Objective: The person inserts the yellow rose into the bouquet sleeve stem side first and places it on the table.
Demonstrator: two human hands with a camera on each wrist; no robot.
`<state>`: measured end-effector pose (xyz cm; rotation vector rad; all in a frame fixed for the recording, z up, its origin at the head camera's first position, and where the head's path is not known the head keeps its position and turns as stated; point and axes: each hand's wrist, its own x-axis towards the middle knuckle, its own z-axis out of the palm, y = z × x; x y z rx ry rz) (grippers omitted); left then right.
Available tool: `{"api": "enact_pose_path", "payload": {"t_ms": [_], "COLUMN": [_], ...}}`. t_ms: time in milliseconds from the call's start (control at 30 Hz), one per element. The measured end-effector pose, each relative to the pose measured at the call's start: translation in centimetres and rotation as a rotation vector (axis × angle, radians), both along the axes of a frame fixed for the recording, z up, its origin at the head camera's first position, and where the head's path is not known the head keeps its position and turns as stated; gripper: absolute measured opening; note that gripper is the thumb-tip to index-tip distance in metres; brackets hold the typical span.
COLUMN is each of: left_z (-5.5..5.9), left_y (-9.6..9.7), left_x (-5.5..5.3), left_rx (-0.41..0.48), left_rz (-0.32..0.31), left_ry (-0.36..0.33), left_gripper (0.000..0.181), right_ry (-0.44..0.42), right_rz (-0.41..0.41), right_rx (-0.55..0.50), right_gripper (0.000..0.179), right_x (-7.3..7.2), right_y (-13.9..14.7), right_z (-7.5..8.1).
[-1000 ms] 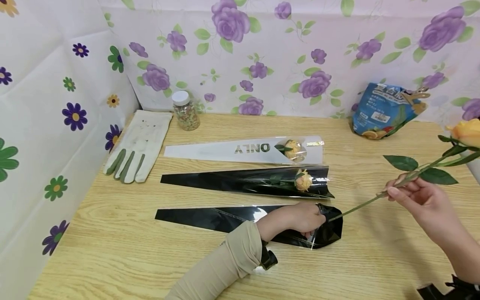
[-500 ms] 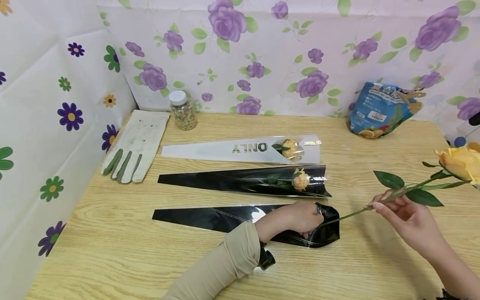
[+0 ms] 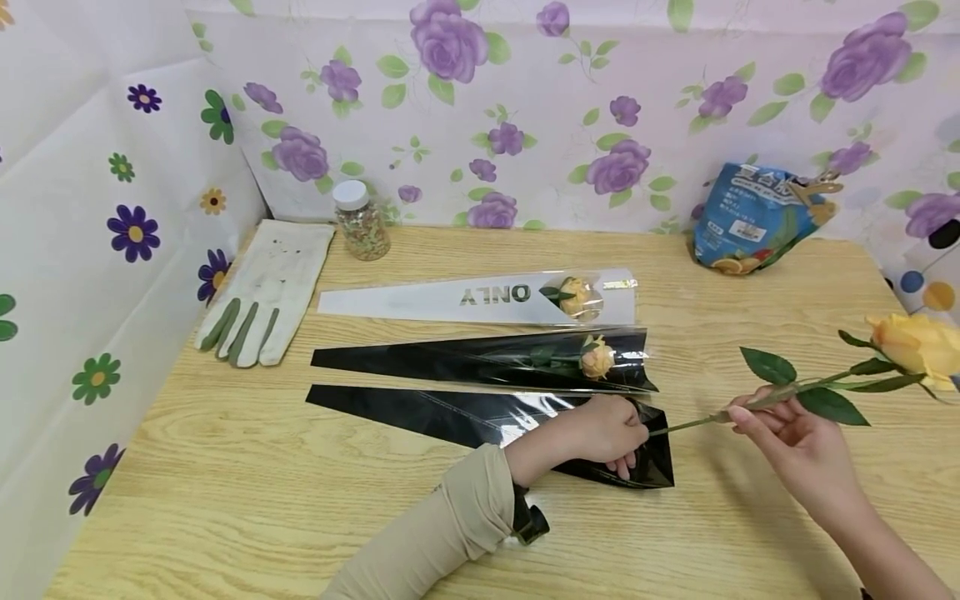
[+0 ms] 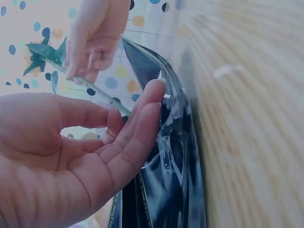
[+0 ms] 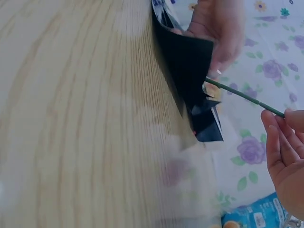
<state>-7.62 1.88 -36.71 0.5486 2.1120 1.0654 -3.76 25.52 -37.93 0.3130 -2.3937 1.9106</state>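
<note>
My right hand [image 3: 802, 450] pinches the green stem of a yellow artificial rose [image 3: 911, 342], its bloom pointing right and its leaves spread above the fingers. The stem's lower end runs to the wide mouth of a black flower sleeve [image 3: 420, 414], where the tip is hidden. At that mouth my left hand [image 3: 600, 429] grips the sleeve's upper layer with thumb and fingers. In the left wrist view the stem [image 4: 97, 90] comes in beside my left fingers. From the right wrist view, the sleeve's mouth [image 5: 190, 61] stands partly raised off the table.
Farther back lie another black sleeve [image 3: 450, 363] and a white "ONLY" sleeve [image 3: 405, 302], each with a yellow rose inside. A glove [image 3: 277, 275] and a white-lidded jar [image 3: 362, 225] are at the back left. A blue bag [image 3: 750, 221] stands at the back right.
The rose and my right hand have moved left and lower, bringing the stem farther toward the sleeve. The sleeve's narrow end has swung away from me. The left hand keeps its grip.
</note>
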Motion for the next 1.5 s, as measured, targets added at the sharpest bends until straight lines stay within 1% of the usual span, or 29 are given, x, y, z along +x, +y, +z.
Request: {"api": "enact_pose_path", "payload": {"t_ms": [67, 200, 300, 400, 467, 500, 567, 633, 700, 767, 833, 867, 900, 967, 1033, 1100, 1133, 1167, 1200, 1233, 1267, 1300, 1367, 1433, 1467, 1500], "left_z": [0.1, 0.3, 0.5, 0.8, 0.9, 1.0, 1.1, 1.2, 1.2, 1.2, 1.2, 1.2, 1.2, 1.1, 1.1, 1.0, 0.9, 0.9, 0.9, 0.9, 0.9, 0.9, 1.0, 1.1, 1.1, 1.1], "left_y": [0.1, 0.3, 0.5, 0.6, 0.7, 0.7, 0.7, 0.7, 0.7, 0.7, 0.6, 0.6, 0.5, 0.4, 0.3, 0.2, 0.2, 0.2, 0.2, 0.1, 0.1, 0.0, 0.0, 0.0, 0.0, 0.0], "left_x": [0.1, 0.3, 0.3, 0.4, 0.5, 0.5, 0.5, 0.5, 0.5, 0.4, 0.4, 0.3, 0.3, 0.2, 0.1, 0.0, 0.0, 0.0, 0.0, 0.0, 0.0, 0.0, -0.1, -0.1, -0.1, -0.1], "left_rx": [0.031, 0.104, 0.149, 0.193, 0.222, 0.234, 0.251, 0.270, 0.277, 0.280, 0.279, 0.275, 0.274, 0.271, 0.270, 0.275, 0.277, 0.279, 0.283, 0.288, 0.293, 0.297, 0.300, 0.301, 0.299, 0.297], "left_rz": [0.027, 0.083, 0.125, 0.167, 0.191, 0.200, 0.210, 0.223, 0.233, 0.241, 0.245, 0.246, 0.245, 0.242, 0.237, 0.236, 0.236, 0.237, 0.239, 0.240, 0.244, 0.246, 0.248, 0.252, 0.253, 0.253], "left_ry": [-0.019, -0.057, -0.072, -0.096, -0.120, -0.130, -0.149, -0.169, -0.181, -0.186, -0.184, -0.182, -0.180, -0.172, -0.166, -0.164, -0.161, -0.160, -0.162, -0.163, -0.168, -0.171, -0.176, -0.182, -0.184, -0.183], "left_gripper": [0.034, 0.029, 0.028, 0.027, 0.026, 0.026, 0.024, 0.023, 0.021, 0.021, 0.021, 0.021, 0.021, 0.022, 0.022, 0.022, 0.023, 0.023, 0.023, 0.023, 0.022, 0.022, 0.020, 0.019, 0.019, 0.019], "right_ry": [-0.006, -0.007, -0.010, -0.053, -0.103, -0.135, -0.187, -0.223, -0.248, -0.241, -0.231, -0.216, -0.194, -0.123, -0.044, -0.007, 0.011, 0.037, 0.060, 0.082, 0.103, 0.130, 0.198, 0.227, 0.238, 0.252], "right_rz": [0.008, 0.059, 0.089, 0.110, 0.116, 0.119, 0.114, 0.107, 0.094, 0.078, 0.070, 0.078, 0.099, 0.194, 0.333, 0.483, 0.523, 0.538, 0.519, 0.468, 0.405, 0.339, 0.224, 0.127, 0.116, 0.122], "right_rx": [0.003, -0.090, -0.134, -0.166, -0.175, -0.160, -0.088, 0.012, 0.119, 0.188, 0.223, 0.215, 0.166, -0.035, -0.258, -0.460, -0.501, -0.492, -0.461, -0.398, -0.332, -0.273, -0.200, -0.189, -0.226, -0.282], "right_gripper": [0.016, 0.015, 0.013, 0.012, 0.011, 0.010, 0.009, 0.010, 0.015, 0.020, 0.024, 0.026, 0.027, 0.029, 0.036, 0.040, 0.041, 0.043, 0.045, 0.046, 0.047, 0.047, 0.042, 0.035, 0.034, 0.033], "right_x": [0.0, -0.4, -0.5, -0.4, -0.2, -0.1, 0.1, 0.3, 0.4, 0.3, 0.3, 0.3, 0.3, 0.3, 0.1, -0.2, -0.3, -0.5, -0.5, -0.4, -0.3, -0.1, 0.1, 0.3, 0.3, 0.2], "right_y": [-0.3, -0.9, -1.4, -1.8, -2.2, -2.4, -2.8, -3.1, -3.1, -2.9, -2.6, -2.3, -2.1, -1.6, -1.2, -0.6, -0.4, -0.2, -0.1, 0.1, 0.2, -0.1, -0.1, -0.2, -0.2, -0.1], "right_z": [0.0, -0.3, -0.7, -1.1, -1.4, -1.5, -1.5, -1.5, -1.3, -1.1, -0.9, -0.9, -0.9, -1.0, -1.2, -1.8, -1.9, -2.1, -2.0, -1.8, -1.6, -1.0, -0.4, 0.2, 0.3, 0.3]}}
